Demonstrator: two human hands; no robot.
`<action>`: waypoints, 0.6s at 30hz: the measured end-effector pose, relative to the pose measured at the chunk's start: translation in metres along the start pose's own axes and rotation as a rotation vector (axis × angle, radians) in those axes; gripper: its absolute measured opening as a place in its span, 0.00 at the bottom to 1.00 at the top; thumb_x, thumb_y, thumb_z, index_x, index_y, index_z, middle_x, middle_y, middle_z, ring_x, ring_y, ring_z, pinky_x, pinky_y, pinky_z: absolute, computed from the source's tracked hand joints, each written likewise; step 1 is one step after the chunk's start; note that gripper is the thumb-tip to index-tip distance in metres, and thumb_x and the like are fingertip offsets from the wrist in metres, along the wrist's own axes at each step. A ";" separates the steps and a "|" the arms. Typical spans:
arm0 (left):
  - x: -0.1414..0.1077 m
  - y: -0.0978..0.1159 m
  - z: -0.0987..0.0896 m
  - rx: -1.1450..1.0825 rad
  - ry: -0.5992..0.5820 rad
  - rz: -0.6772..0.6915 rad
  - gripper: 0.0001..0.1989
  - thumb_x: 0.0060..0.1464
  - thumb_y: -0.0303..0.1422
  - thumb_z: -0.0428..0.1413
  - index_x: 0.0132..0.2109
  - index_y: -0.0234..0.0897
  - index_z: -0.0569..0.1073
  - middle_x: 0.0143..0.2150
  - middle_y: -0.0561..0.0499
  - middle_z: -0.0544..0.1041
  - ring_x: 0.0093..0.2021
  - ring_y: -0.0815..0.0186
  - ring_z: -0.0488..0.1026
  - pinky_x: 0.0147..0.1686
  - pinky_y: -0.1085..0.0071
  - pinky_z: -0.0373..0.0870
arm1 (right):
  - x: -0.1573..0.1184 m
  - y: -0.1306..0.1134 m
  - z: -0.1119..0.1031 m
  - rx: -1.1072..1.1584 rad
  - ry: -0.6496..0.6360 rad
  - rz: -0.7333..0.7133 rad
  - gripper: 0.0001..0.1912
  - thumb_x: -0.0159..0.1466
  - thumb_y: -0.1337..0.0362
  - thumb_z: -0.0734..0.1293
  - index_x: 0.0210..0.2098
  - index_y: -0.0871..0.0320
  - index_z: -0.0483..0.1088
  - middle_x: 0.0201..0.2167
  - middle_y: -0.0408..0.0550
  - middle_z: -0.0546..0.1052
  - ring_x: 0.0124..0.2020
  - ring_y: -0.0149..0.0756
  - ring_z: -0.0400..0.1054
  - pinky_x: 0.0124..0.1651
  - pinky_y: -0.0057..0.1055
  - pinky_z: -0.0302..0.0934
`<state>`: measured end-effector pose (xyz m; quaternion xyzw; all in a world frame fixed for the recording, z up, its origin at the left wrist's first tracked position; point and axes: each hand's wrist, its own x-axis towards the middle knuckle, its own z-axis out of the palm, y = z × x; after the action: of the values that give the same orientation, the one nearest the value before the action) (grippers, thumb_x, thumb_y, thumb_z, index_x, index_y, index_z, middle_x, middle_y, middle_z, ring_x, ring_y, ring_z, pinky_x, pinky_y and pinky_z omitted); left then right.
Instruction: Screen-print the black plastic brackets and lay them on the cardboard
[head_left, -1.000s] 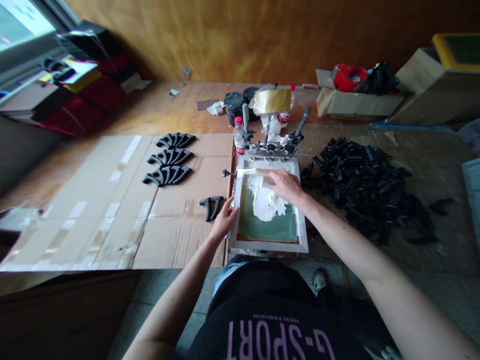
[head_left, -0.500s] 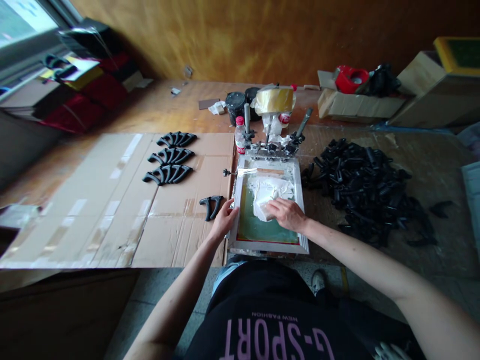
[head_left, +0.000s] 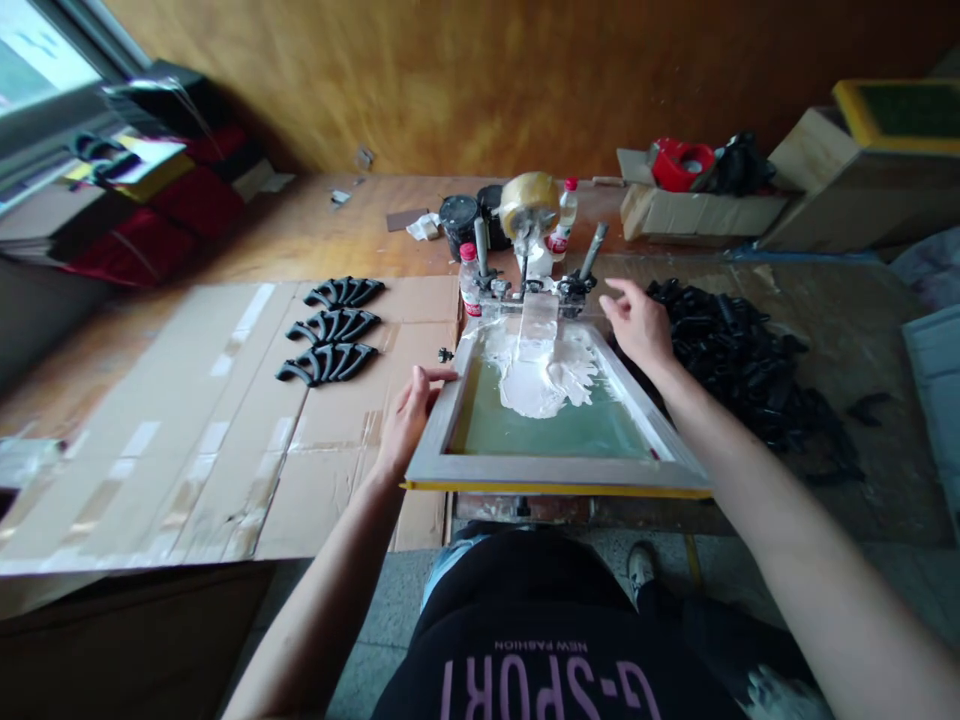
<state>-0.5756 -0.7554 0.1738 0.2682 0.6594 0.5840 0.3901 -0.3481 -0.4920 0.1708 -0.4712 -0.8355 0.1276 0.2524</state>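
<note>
A silk-screen frame (head_left: 525,468) hangs tilted in a hinged clamp (head_left: 529,297), its near edge raised off the table. White ink (head_left: 534,392) is spread over its green mesh. A pale squeegee (head_left: 538,322) leans at the clamp end, with its lower edge in the ink. My left hand (head_left: 409,415) is closed at the frame's left side, fingertips on the rim and partly hidden behind it. Beyond the frame's right side, my right hand (head_left: 641,325) is in the air with thumb and fingers apart, holding nothing, near a heap of black curved handles (head_left: 739,370).
Rows of black handles (head_left: 334,325) lie on cardboard (head_left: 225,430) at left. Behind the clamp stand a tape roll (head_left: 529,205), black tubs (head_left: 459,222) and red-capped bottles (head_left: 469,280). A cardboard box (head_left: 705,215) with a red tape dispenser (head_left: 681,163) is at back right.
The frame's near edge has risen. My right hand has let go of the squeegee at the back and moved right. My left hand has shifted left; the two separate handles there are now hidden.
</note>
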 end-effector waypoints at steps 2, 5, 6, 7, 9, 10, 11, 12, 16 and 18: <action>0.013 0.020 0.008 -0.123 0.042 0.149 0.28 0.56 0.57 0.49 0.45 0.38 0.75 0.35 0.49 0.78 0.30 0.66 0.73 0.27 0.72 0.70 | -0.019 0.016 -0.005 -0.028 -0.057 0.081 0.18 0.69 0.56 0.57 0.48 0.57 0.71 0.35 0.50 0.77 0.36 0.41 0.71 0.42 0.38 0.65; 0.034 0.044 0.022 -0.233 0.077 0.270 0.25 0.53 0.52 0.55 0.47 0.37 0.73 0.42 0.47 0.77 0.39 0.63 0.76 0.33 0.69 0.74 | -0.071 0.015 0.017 -0.029 -0.237 -0.009 0.14 0.64 0.51 0.64 0.34 0.55 0.73 0.30 0.46 0.76 0.34 0.38 0.71 0.39 0.34 0.65; 0.038 0.050 0.026 -0.248 0.077 0.267 0.24 0.53 0.51 0.56 0.48 0.36 0.73 0.41 0.47 0.77 0.39 0.63 0.76 0.33 0.69 0.74 | -0.088 0.010 0.031 -0.031 -0.276 -0.039 0.15 0.62 0.50 0.67 0.29 0.55 0.72 0.29 0.45 0.76 0.34 0.37 0.71 0.38 0.32 0.65; 0.040 0.052 0.030 -0.265 0.093 0.260 0.24 0.53 0.51 0.55 0.48 0.36 0.72 0.40 0.47 0.77 0.39 0.62 0.76 0.32 0.69 0.74 | -0.102 0.004 0.045 -0.056 -0.355 -0.107 0.17 0.60 0.49 0.69 0.29 0.56 0.71 0.32 0.47 0.76 0.37 0.38 0.71 0.40 0.32 0.64; 0.034 0.045 0.038 -0.307 0.149 0.244 0.25 0.55 0.52 0.53 0.49 0.37 0.70 0.37 0.49 0.77 0.36 0.64 0.76 0.30 0.70 0.74 | -0.121 -0.007 0.069 -0.149 -0.408 -0.173 0.15 0.60 0.53 0.71 0.33 0.59 0.71 0.39 0.52 0.76 0.46 0.42 0.70 0.47 0.34 0.62; 0.027 0.036 0.042 -0.318 0.164 0.211 0.25 0.54 0.53 0.54 0.49 0.38 0.69 0.37 0.49 0.77 0.35 0.65 0.76 0.29 0.71 0.73 | -0.126 -0.013 0.077 -0.182 -0.438 -0.165 0.12 0.62 0.55 0.69 0.36 0.59 0.70 0.41 0.54 0.76 0.47 0.43 0.69 0.49 0.35 0.62; 0.016 0.022 0.047 -0.307 0.149 0.139 0.26 0.54 0.54 0.54 0.49 0.37 0.69 0.37 0.48 0.78 0.33 0.65 0.75 0.28 0.72 0.71 | -0.130 -0.018 0.081 -0.198 -0.457 -0.139 0.10 0.64 0.58 0.67 0.39 0.60 0.70 0.41 0.55 0.76 0.47 0.43 0.69 0.49 0.35 0.61; 0.004 0.005 0.052 -0.285 0.103 0.032 0.27 0.53 0.55 0.55 0.49 0.37 0.70 0.37 0.46 0.79 0.32 0.64 0.75 0.26 0.73 0.70 | -0.133 -0.024 0.082 -0.196 -0.468 -0.103 0.09 0.66 0.61 0.65 0.40 0.61 0.69 0.40 0.56 0.76 0.46 0.43 0.70 0.48 0.35 0.61; -0.041 -0.067 0.081 -0.228 -0.193 -0.563 0.33 0.50 0.58 0.54 0.52 0.35 0.71 0.51 0.35 0.77 0.44 0.52 0.77 0.28 0.67 0.71 | -0.154 -0.061 0.078 -0.084 -0.395 -0.129 0.08 0.68 0.65 0.61 0.44 0.61 0.68 0.41 0.57 0.76 0.45 0.44 0.69 0.47 0.37 0.61; -0.047 -0.088 0.086 -0.377 -0.172 -0.647 0.31 0.51 0.57 0.54 0.51 0.36 0.71 0.50 0.37 0.78 0.46 0.54 0.77 0.33 0.66 0.73 | -0.162 -0.076 0.076 0.004 -0.377 -0.325 0.07 0.68 0.65 0.61 0.43 0.60 0.68 0.41 0.55 0.75 0.46 0.44 0.68 0.48 0.37 0.61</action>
<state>-0.4692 -0.7602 0.0959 0.0180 0.5559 0.5171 0.6506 -0.3749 -0.6676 0.0922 -0.2978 -0.9324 0.1727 0.1104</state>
